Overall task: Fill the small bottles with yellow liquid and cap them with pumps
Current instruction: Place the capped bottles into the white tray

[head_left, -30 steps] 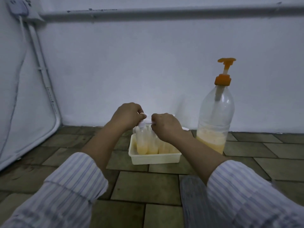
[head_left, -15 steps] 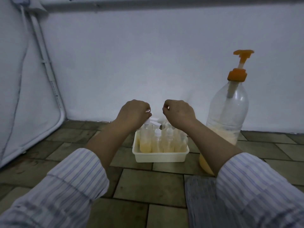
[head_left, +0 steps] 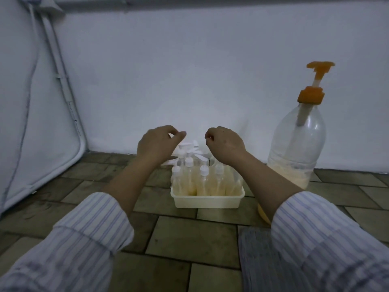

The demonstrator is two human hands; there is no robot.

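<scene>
Both hands held above a tray of filled small bottles on the tiled floor.

The cream tray (head_left: 207,201) carries upright small bottles (head_left: 203,182) of yellow liquid with white pumps (head_left: 186,145). Just above it, the left hand (head_left: 156,145) and right hand (head_left: 225,144) hang with fingers loosely curled, holding nothing. Right of the tray stands a large bottle (head_left: 297,152) with an orange pump (head_left: 311,89), against the white wall (head_left: 189,70).
</scene>
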